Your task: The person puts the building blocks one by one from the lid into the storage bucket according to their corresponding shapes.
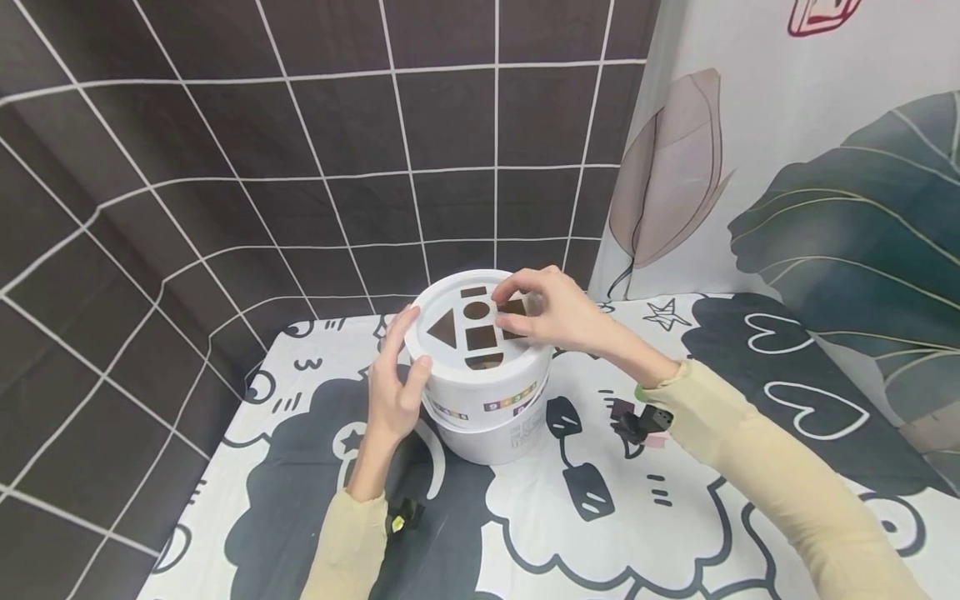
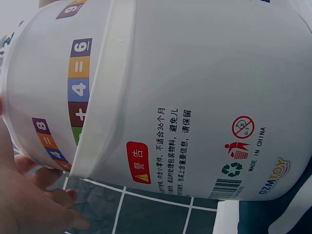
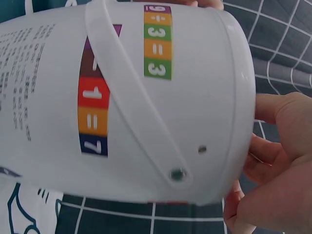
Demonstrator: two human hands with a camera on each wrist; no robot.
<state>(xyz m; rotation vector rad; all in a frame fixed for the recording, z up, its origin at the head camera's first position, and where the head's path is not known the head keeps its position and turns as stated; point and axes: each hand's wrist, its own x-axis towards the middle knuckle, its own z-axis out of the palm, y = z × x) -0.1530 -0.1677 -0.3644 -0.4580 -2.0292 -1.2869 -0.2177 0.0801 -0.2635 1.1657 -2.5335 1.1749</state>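
Observation:
A white toy bucket (image 1: 487, 400) stands upright on the cloth, its side printed with coloured number equations. Its round white lid (image 1: 442, 357) has several cut-out holes, among them a triangle, a circle and rectangles. My left hand (image 1: 393, 383) rests against the bucket's left side, fingers up at the lid's rim and thumb on the near edge. My right hand (image 1: 558, 310) is over the lid's right part, index finger and thumb bent but apart above a dark hole. I see nothing held between them. In the right wrist view, a white carrying handle (image 3: 141, 105) hangs across the bucket's side.
A cloth (image 1: 600, 542) with black and white cartoon drawings covers the surface. Behind and to the left hangs a dark curtain (image 1: 322, 133) with a white grid. At right, a pale curtain (image 1: 757, 167) carries large leaves.

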